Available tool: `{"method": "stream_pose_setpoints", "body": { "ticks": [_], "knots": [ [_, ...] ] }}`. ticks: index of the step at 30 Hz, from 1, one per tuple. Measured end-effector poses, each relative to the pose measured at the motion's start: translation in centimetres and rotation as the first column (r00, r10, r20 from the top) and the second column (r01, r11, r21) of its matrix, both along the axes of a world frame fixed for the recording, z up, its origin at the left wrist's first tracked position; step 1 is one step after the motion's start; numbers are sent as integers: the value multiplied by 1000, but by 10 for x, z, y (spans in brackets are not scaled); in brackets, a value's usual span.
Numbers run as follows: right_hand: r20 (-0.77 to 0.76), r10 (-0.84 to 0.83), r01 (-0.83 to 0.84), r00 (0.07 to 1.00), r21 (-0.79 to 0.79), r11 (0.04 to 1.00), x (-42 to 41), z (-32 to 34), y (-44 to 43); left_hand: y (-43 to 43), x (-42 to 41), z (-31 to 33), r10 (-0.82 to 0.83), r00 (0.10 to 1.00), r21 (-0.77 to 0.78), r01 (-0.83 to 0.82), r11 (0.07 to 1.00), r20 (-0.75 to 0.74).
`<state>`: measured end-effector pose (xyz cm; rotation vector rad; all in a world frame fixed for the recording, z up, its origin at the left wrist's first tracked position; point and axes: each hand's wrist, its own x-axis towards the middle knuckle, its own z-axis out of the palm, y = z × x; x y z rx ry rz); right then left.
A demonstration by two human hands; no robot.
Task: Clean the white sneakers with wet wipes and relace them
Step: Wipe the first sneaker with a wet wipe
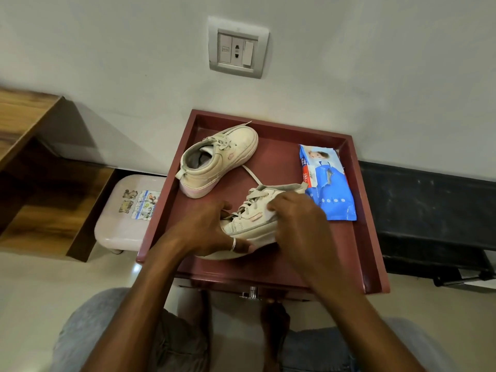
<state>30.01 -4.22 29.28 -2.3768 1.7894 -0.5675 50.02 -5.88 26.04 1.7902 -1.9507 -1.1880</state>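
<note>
- Here, head view: two sneakers lie on one tray (pixel 373 237).
- Far sneaker (pixel 220 159): back left, laced.
- Near sneaker (pixel 249 222): front, tilted; the left hand (pixel 204 229) grips its toe end.
- Right hand (pixel 298 218): fingers curled, pressing one wipe (pixel 271 214) against the near sneaker's side.
- One pack (pixel 328 183): flat at the right, torn open.
- One lace (pixel 252 175) runs between the sneakers.

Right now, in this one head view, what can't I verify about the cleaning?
- Head view: the right hand covers most of the wipe, so its condition is unknowable.
- Head view: the left hand hides much of the toe of the near sneaker.
- Head view: print on the wipes pack is too small to read.
- Head view: one side of the far sneaker faces away.
</note>
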Motion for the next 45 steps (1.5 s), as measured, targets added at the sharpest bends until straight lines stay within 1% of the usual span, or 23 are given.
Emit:
{"method": "stream_pose_setpoints", "body": {
  "ticks": [3,5,7,11,13,16,18,19,21,24,25,26,27,29,31,32,33,34,36,38,40,42,45],
  "knots": [
    [37,243,-244,969,45,969,32,-7,16,-2,1,-1,-36,999,-4,36,999,4],
    [46,301,-304,952,65,950,33,-8,14,-2,1,-2,-48,999,-8,48,999,14],
    [36,238,-240,971,63,969,16,-4,5,-2,2,-2,-33,999,-3,33,999,2],
    [-16,-21,21,1000,17,1000,-23,4,-12,0,-1,-2,-14,1000,16,14,1000,-14],
    [7,-33,33,999,12,999,-22,3,-11,-1,-1,-1,-14,1000,18,14,1000,-4],
    [45,152,-155,987,68,986,12,0,7,-1,-1,0,-30,999,5,30,1000,19],
    [12,286,-285,958,90,954,32,-2,21,-2,0,-2,-47,999,-5,47,999,26],
    [-3,307,-305,952,89,948,33,-2,22,-2,1,-3,-53,998,-5,53,999,23],
    [0,234,-234,972,62,970,17,-1,11,-1,1,-3,-45,999,9,45,999,11],
    [34,-73,73,997,4,997,-22,2,-12,-1,1,-3,-29,1000,33,29,999,-4],
    [56,-144,145,988,-8,989,-30,2,-16,-1,0,-3,-30,1000,33,30,999,-6],
    [85,-168,170,982,-19,985,-32,1,-17,-1,0,-2,-31,999,31,31,999,-6],
    [114,-148,152,982,-27,988,-26,0,-14,-2,0,-3,-30,1000,28,30,999,-4],
    [133,-25,27,991,-15,1000,-1,-1,2,-2,1,-3,-34,999,23,34,999,-1],
    [74,129,-131,989,25,991,23,-2,20,-2,2,-4,-51,999,2,51,999,-1],
    [38,174,-175,984,34,984,27,-3,23,-3,2,-4,-62,998,-8,62,998,3],
    [18,174,-174,985,23,984,22,-3,19,-3,3,-4,-73,997,-18,73,997,9],
    [13,131,-131,991,0,991,12,-3,11,-3,3,-4,-86,996,-25,86,996,14],
    [34,-26,27,999,-42,999,-16,-3,-6,-3,3,-5,-115,993,-27,115,993,7],
    [43,-160,162,986,-43,986,-37,-1,-16,-4,4,-5,-125,992,-29,125,992,-10],
    [32,-197,198,980,-41,979,-35,0,-14,-4,3,-5,-131,991,-36,130,991,-16],
    [37,-120,121,992,-31,992,-15,0,-4,-4,2,-5,-135,990,-40,134,990,-28],
    [40,145,-147,989,45,988,25,-1,17,-4,4,-9,-165,985,-82,161,984,-42]
  ]
}}
